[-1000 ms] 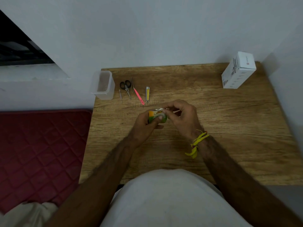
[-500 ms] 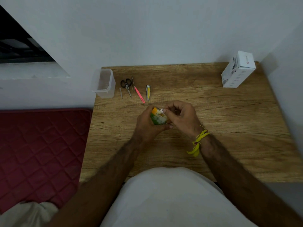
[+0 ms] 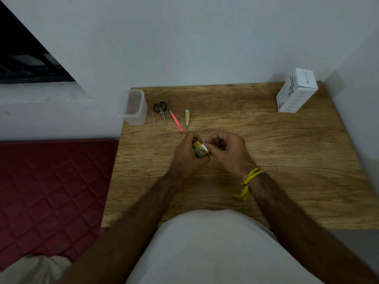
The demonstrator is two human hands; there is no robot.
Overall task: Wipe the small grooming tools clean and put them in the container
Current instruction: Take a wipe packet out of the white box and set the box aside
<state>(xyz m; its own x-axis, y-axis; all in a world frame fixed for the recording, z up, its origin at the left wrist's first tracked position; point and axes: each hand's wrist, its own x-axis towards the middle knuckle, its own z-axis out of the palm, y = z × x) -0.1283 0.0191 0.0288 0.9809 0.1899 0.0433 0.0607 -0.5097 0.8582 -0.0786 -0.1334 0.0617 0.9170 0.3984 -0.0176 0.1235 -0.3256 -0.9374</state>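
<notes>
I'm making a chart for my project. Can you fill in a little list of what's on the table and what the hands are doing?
Left hand: grips small green and orange packet
Right hand: pinches the packet's white end
Container: clear, open, at table's far left corner
Tools lying beside it: scissors, pink file, nail clipper
Tools in container: none seen
White box: far right corner
Table: wooden

Green-and-orange packet [image 3: 199, 150] now tilted more upright in left hand [image 3: 188, 155], right hand [image 3: 227, 151] pinching its white top.
</notes>
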